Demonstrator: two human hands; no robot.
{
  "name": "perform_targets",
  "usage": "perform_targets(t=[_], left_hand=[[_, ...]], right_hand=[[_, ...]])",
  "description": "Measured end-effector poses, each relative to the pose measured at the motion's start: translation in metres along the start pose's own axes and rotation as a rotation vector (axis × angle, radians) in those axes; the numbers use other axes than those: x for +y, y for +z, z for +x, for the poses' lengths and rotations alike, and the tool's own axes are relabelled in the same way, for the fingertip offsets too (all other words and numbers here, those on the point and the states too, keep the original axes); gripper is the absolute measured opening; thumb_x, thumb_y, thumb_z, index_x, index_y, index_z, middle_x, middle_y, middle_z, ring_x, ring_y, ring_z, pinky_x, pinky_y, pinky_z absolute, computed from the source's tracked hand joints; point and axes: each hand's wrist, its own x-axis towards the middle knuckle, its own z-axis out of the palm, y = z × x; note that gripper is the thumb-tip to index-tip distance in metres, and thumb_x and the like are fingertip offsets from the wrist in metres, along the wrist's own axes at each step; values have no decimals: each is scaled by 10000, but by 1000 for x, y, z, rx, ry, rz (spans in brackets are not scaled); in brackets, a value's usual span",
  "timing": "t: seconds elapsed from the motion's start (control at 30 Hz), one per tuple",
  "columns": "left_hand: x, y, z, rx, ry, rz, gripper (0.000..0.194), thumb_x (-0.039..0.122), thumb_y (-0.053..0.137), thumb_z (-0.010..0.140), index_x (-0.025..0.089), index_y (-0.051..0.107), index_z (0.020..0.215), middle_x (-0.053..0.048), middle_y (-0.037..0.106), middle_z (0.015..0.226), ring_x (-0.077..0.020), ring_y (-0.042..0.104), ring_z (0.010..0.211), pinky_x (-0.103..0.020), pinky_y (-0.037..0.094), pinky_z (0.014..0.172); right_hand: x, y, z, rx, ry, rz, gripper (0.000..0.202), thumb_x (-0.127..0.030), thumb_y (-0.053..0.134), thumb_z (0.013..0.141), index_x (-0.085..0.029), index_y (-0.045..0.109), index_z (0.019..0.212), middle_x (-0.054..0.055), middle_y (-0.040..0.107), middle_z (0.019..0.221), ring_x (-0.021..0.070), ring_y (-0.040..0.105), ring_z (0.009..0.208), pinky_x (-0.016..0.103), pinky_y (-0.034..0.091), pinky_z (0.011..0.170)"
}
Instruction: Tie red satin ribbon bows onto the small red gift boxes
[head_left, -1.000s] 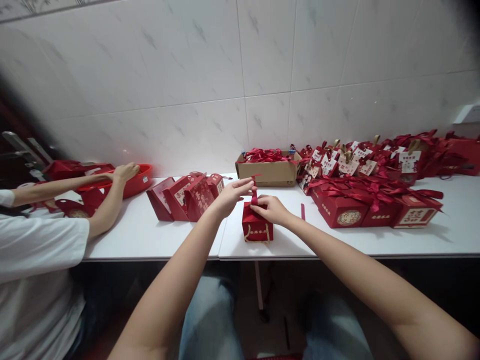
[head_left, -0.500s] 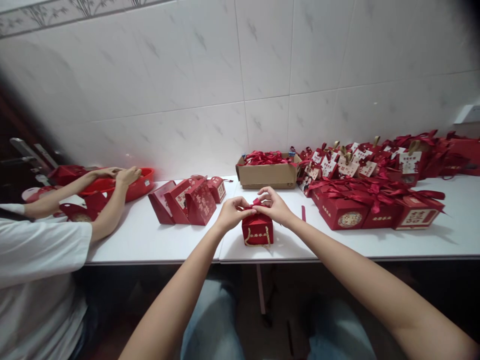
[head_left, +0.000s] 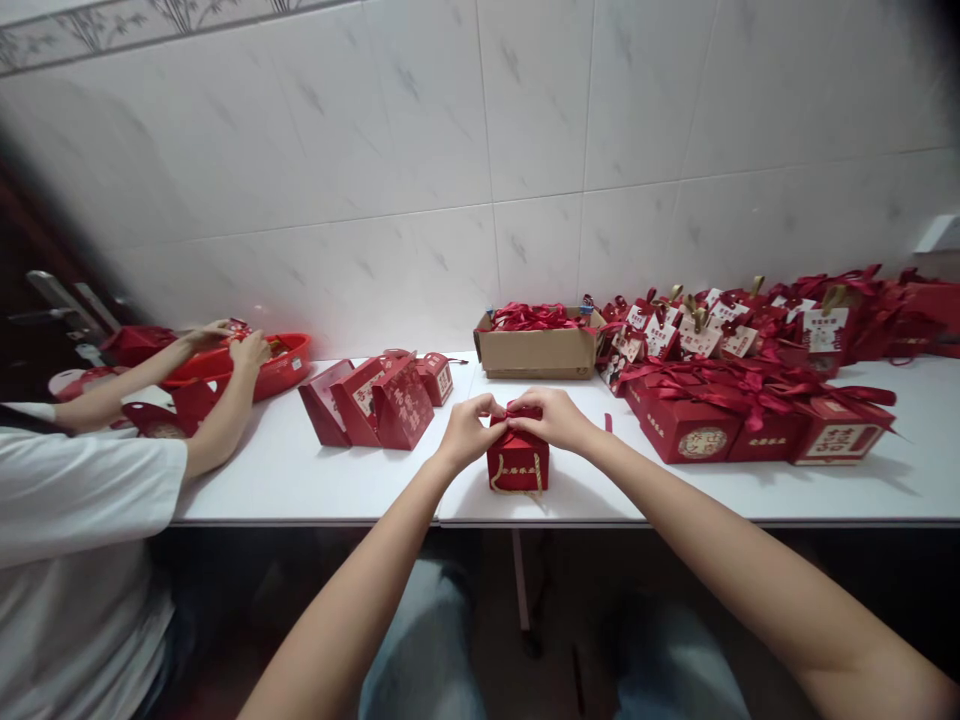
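A makeshift gift-packing workspace: white tiled wall (head_left: 480, 150), long white table (head_left: 315, 480), rows of finished red ribboned gift boxes (head_left: 750, 410), and a cardboard box of ribbons (head_left: 536, 350) beyond the hands.

gift box (head_left: 517, 463) on table (head_left: 315, 480) (cardboard box (head_left: 536, 350) behind)

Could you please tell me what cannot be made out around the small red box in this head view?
- Ribbon on the box: mostly hidden by the left hand and right hand.
- Box lettering: too small to read.
- Carton contents: only red ribbons at the top show.
- Co-worker's basin: contents hidden behind hands.
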Motion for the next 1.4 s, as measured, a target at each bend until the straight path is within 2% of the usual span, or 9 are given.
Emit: perform_targets(t=[0.23,0.43,0.57,0.73,0.87,0.97,1.13,1.27,1.4], left_hand=[[6,-1,-2,14,74,104,45,136,584,699,173,566,680,3,653,687,-130,598,645,-222,442,605],[8,0,-1,8,87,226,72,119,572,703,180,541,679,-6,655,706,-143,596,650,-238,433,605],[4,1,1,1,97,215,82,112,572,705,181,533,684,-14,662,725,-154,608,674,-250,441,617],[-2,5,2,65,103,71,80,113,547,725,186,525,703,-14,663,745,-152,628,706,-265,476,658],[-3,12,0,142,15,-209,238,128,561,725,202,468,931,3,620,785,-128,625,705,-260,510,667],[1,13,-4,188,-21,-244,241,157,566,733,202,446,936,-25,557,905,-130,603,788,-258,526,661],[6,5,-11,103,68,-81,136,213,580,757,192,495,861,-25,537,870,-144,556,830,-295,507,748],[3,3,-11,239,72,118,244,293,684,689,185,508,818,-24,516,840,-165,532,803,-327,478,749],[2,1,-11,115,41,118,140,313,664,726,184,608,731,-41,597,813,-185,576,816,-335,474,767]], right_hand=[[-3,4,-4,107,-55,-332,143,-135,587,806,-154,728,797,99,575,876,195,512,844,301,455,753],[-12,4,-7,58,14,-466,195,-174,517,846,-136,706,817,147,550,1026,251,460,952,364,441,790],[-11,0,-1,21,208,-280,171,-219,549,823,-137,686,762,165,522,1151,304,424,1109,435,394,899],[-1,1,2,-160,412,515,154,-254,571,773,-140,665,730,113,602,1106,215,574,923,353,450,819],[2,11,-3,-35,482,923,196,-341,671,669,-149,683,707,99,576,1218,223,591,954,336,444,843],[-2,18,-6,65,507,885,255,-401,703,635,-147,684,649,110,460,1360,264,557,1061,358,413,897],[-8,17,-6,79,448,728,303,-455,690,659,-152,696,642,114,391,1416,289,461,1198,381,338,977],[-8,14,-8,103,456,674,284,-424,658,703,-146,703,671,137,386,1417,282,438,1225,375,312,994],[-11,10,-9,107,509,652,227,-349,617,749,-150,708,687,132,412,1399,266,415,1253,354,304,1003]])
